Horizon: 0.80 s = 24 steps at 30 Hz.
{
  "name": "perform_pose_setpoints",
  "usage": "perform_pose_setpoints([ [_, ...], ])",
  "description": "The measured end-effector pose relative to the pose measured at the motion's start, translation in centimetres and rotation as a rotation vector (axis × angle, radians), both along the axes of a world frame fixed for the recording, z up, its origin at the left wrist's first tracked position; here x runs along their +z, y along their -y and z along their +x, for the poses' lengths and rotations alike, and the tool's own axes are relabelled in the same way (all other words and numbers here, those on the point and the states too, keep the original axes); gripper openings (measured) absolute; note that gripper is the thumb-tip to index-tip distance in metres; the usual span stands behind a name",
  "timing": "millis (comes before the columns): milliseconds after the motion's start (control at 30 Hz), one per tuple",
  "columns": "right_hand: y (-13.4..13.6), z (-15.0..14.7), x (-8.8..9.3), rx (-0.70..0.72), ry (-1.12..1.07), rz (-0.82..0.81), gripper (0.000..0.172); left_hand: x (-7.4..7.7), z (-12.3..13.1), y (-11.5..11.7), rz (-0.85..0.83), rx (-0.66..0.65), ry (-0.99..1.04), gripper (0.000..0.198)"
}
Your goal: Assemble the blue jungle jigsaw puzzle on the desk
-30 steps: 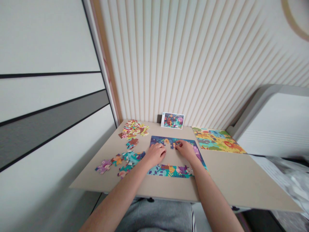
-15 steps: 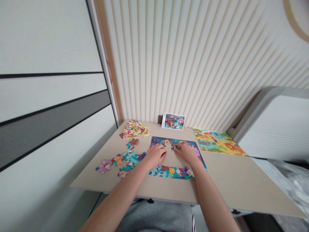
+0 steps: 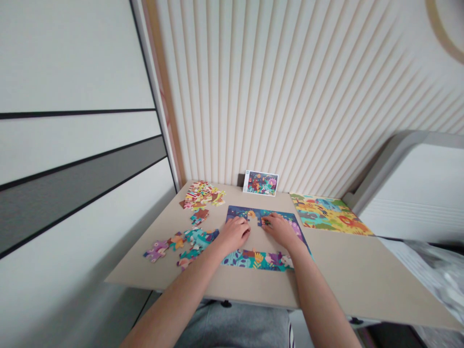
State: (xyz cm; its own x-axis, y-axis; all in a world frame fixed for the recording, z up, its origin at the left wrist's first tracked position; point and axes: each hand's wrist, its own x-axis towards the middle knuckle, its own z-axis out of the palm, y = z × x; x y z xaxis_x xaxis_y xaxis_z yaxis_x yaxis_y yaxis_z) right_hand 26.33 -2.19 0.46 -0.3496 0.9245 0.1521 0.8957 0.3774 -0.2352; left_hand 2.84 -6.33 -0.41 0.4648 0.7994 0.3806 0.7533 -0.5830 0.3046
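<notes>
A partly assembled puzzle (image 3: 241, 260) lies on the table, its edges joined around a bare middle. My left hand (image 3: 237, 231) rests over its left side with fingers curled; whether anything is under them is hidden. My right hand (image 3: 278, 226) is at the upper right part, its fingers pinched on a dark blue puzzle piece (image 3: 265, 221) that lies against the top rows. Left of the puzzle are loose teal pieces (image 3: 198, 237) and a purple piece (image 3: 157, 251). Behind it stands a picture card (image 3: 261, 183).
A pile of loose pieces (image 3: 203, 193) lies at the table's back left, with a brown piece (image 3: 200, 216) in front. A finished yellow animal puzzle (image 3: 328, 212) lies at the back right. Clear plastic (image 3: 438, 270) is beside the table (image 3: 348, 270) at the right.
My right hand has shifted very slightly, its fingers flatter over the piece at the top rows. My left hand stays where it was.
</notes>
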Motion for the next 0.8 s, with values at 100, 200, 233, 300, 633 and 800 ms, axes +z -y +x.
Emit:
perform_pose_setpoints([
  [100,0.2,-0.2,0.0,0.01,0.011,0.029,0.031,0.1,0.0,0.0,0.002,0.001,-0.004,0.013],
  [200,0.2,-0.4,0.1,0.023,0.025,0.026,0.031,0.1,0.1,0.1,0.002,0.01,-0.01,0.012],
  [233,0.2,-0.4,0.2,0.026,0.027,0.02,0.031,0.2,0.1,0.2,0.002,0.015,-0.013,0.012],
  [300,0.1,-0.3,0.3,0.032,0.022,0.005,0.031,0.2,0.1,0.2,0.002,0.032,-0.02,0.011],
  [633,-0.1,0.3,0.2,0.072,0.0,0.01,0.031,0.1,-1.2,-0.3,0.051,0.284,-0.059,0.015],
  [800,0.1,-0.2,0.2,0.045,0.079,0.009,0.03,-0.2,-1.1,-0.3,0.053,0.287,-0.093,0.015],
])
